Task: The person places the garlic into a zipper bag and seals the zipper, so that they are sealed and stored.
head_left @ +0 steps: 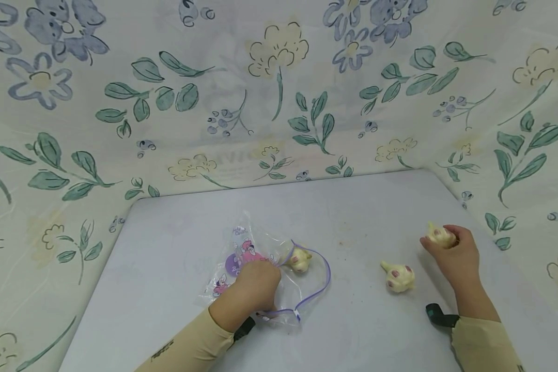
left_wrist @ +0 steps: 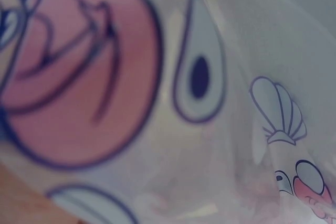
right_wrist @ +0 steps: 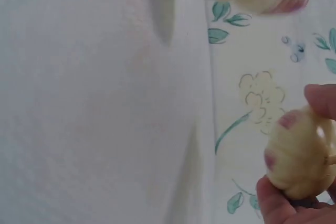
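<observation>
A see-through plastic drawstring bag with pink cartoon prints and a purple cord lies on the table, its mouth to the right. My left hand grips the bag near its mouth; its fingertips are hidden. One garlic bulb shows at the bag's mouth, by the cord. On the right, my right hand holds another garlic bulb between thumb and fingers, which the right wrist view shows close up. A third garlic bulb rests on the table between the hands. Bag prints fill the left wrist view.
The light table has a flower-patterned cloth behind it and at its sides. Black wrist devices sit at both sleeves. Small brownish specks mark the tabletop.
</observation>
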Demonstrator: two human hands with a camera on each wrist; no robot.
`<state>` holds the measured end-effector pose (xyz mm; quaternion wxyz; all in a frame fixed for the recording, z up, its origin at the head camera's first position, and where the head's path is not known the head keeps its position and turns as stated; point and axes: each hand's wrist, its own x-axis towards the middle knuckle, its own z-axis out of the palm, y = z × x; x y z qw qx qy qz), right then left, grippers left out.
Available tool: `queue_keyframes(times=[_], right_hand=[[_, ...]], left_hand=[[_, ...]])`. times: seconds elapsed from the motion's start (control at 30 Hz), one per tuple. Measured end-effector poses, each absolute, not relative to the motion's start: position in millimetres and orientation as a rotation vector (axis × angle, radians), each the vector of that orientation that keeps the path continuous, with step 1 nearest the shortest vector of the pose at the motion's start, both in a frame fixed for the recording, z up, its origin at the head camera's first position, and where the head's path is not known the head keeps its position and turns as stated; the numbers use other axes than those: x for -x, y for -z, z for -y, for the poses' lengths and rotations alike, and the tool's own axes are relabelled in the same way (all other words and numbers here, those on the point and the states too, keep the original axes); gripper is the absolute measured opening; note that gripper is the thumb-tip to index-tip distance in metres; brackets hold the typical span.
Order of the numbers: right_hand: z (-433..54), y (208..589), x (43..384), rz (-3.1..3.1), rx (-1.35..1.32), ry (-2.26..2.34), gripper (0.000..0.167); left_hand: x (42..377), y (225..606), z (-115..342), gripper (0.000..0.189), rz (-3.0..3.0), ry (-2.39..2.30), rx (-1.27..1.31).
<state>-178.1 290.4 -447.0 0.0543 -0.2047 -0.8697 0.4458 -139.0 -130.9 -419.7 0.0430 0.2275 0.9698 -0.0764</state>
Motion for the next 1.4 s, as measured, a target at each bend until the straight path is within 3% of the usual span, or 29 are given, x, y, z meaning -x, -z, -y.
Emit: queue_keyframes(times=[0.6,0.83,1.4], right_hand=[[-267.0,423.6,169.2,2.425,0.515,-1.697,0.087],[-246.6,418.7,161.3,2.209,0.477,-1.93,0.07],[-203.1,424.9,153.6,2.446,0.258,-1.972,0.078]], left_hand=[[139.7,419.1,131.2,0.047,-2.952,0.23,-0.674],[140.1,420.3,131.7,0.046,-2.95,0.222,-0.675],[140.6,416.4,130.5,0.044,-2.927,0.172,-0.645]])
